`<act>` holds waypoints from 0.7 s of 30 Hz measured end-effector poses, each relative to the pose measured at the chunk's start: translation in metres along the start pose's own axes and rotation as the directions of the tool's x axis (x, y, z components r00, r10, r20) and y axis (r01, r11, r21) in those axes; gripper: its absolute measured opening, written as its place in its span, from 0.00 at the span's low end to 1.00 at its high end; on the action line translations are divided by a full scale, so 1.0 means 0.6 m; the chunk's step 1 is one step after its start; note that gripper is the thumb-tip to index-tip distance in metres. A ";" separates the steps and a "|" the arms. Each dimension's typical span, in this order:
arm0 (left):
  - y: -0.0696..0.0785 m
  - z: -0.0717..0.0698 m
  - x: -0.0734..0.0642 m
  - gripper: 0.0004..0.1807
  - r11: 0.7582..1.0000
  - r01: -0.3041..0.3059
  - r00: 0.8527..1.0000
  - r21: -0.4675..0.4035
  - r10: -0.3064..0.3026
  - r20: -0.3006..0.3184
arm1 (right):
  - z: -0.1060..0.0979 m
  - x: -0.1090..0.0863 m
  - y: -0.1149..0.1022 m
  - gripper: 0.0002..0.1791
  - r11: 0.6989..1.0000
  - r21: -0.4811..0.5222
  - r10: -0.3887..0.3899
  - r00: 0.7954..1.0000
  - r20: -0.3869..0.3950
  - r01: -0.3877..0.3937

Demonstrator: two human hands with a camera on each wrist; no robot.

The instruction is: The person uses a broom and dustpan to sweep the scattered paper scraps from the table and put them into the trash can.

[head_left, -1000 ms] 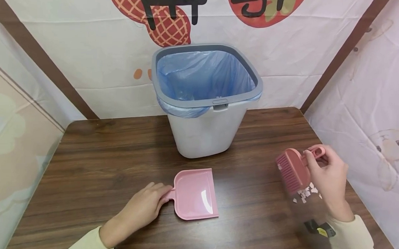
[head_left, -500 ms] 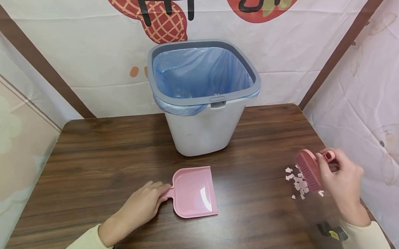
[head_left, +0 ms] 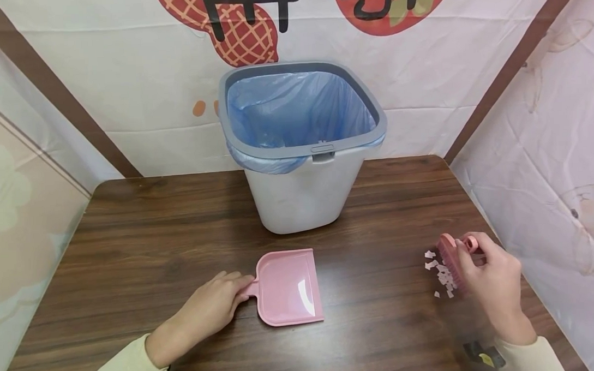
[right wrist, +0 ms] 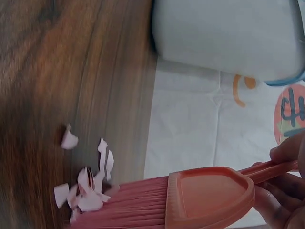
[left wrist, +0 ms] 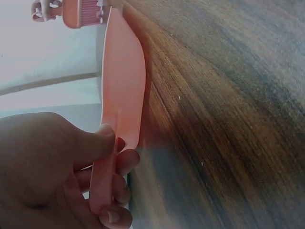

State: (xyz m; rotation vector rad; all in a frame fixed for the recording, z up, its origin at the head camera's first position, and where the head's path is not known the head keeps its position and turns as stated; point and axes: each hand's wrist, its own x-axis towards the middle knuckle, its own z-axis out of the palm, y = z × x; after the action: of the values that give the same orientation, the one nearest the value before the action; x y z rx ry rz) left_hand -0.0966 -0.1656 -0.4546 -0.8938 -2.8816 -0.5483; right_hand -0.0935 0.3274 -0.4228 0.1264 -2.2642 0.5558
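My left hand (head_left: 217, 300) grips the handle of a pink dustpan (head_left: 287, 287), which lies on the table with its open edge facing right. In the left wrist view the fingers curl round the dustpan's handle (left wrist: 102, 183). At the right of the table my right hand (head_left: 494, 277) holds a small pink hand brush (head_left: 451, 259) by its handle. The bristles (right wrist: 133, 202) point down at a small pile of torn white paper scraps (right wrist: 88, 191), with the tips right at the pile. A few scraps (head_left: 430, 254) lie just left of the brush.
A grey-white trash bin (head_left: 302, 199) with a blue liner bag (head_left: 299, 109) stands at the back middle of the wooden table (head_left: 171, 228). Printed cloth (head_left: 423, 132) hangs behind and at both sides. A dark device (head_left: 480, 355) sits at the right wrist.
My right hand moved the brush right, behind the paper scraps, uncovering them, then lowered it and shifted it slightly back left against the pile. The left hand and dustpan stay in place.
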 end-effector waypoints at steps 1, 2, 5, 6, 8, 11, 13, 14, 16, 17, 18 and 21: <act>-0.001 0.000 0.000 0.13 1.000 0.000 1.000 0.000 0.000 0.001 | 0.003 -0.002 -0.003 0.05 1.000 0.001 -0.003 1.000 0.003 0.003; -0.001 0.001 0.000 0.13 1.000 -0.002 1.000 -0.001 0.002 0.003 | 0.005 -0.003 -0.005 0.05 1.000 -0.002 -0.003 1.000 0.006 0.003; -0.003 0.002 0.000 0.13 1.000 -0.005 1.000 -0.003 0.005 0.006 | 0.014 -0.006 -0.013 0.04 1.000 -0.005 -0.012 1.000 0.008 0.012; -0.003 0.002 0.000 0.13 1.000 -0.007 1.000 -0.004 0.007 0.006 | 0.016 -0.007 -0.015 0.04 1.000 -0.001 -0.017 1.000 0.008 0.017; -0.004 0.003 0.000 0.13 1.000 -0.009 1.000 -0.005 0.009 0.008 | 0.022 -0.007 -0.020 0.03 1.000 0.001 -0.020 1.000 0.006 0.020; -0.003 0.002 0.000 0.14 1.000 -0.007 1.000 -0.008 0.007 0.006 | 0.028 -0.006 -0.028 0.03 1.000 0.017 -0.022 1.000 0.008 0.022; -0.003 0.001 0.000 0.14 1.000 -0.002 1.000 -0.011 0.002 0.005 | 0.033 -0.004 -0.034 0.03 0.999 0.037 -0.010 1.000 0.017 0.010; -0.003 0.001 0.000 0.14 1.000 0.000 1.000 -0.012 0.000 0.004 | 0.035 -0.003 -0.037 0.03 0.999 0.045 -0.009 1.000 0.021 0.008; -0.003 0.001 0.000 0.14 1.000 0.003 1.000 -0.014 -0.003 0.005 | 0.039 -0.002 -0.043 0.04 0.998 0.065 0.000 1.000 0.028 -0.002; -0.003 0.001 0.000 0.14 1.000 0.003 1.000 -0.014 -0.003 0.006 | 0.041 -0.001 -0.046 0.04 0.997 0.075 0.005 1.000 0.030 -0.007; -0.004 0.002 0.000 0.14 1.000 0.000 1.000 -0.014 0.000 0.008 | 0.043 -0.001 -0.050 0.05 0.996 0.084 0.010 0.999 0.032 -0.013; -0.005 0.003 0.000 0.14 1.000 -0.007 1.000 -0.017 0.007 0.007 | 0.049 0.001 -0.063 0.05 0.994 0.104 0.021 0.999 0.037 -0.025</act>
State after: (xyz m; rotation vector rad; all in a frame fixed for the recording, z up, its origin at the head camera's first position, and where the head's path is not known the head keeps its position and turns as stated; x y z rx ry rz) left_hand -0.0984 -0.1675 -0.4574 -0.9094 -2.8833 -0.5716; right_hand -0.1039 0.2810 -0.4268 0.1638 -2.2741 0.6891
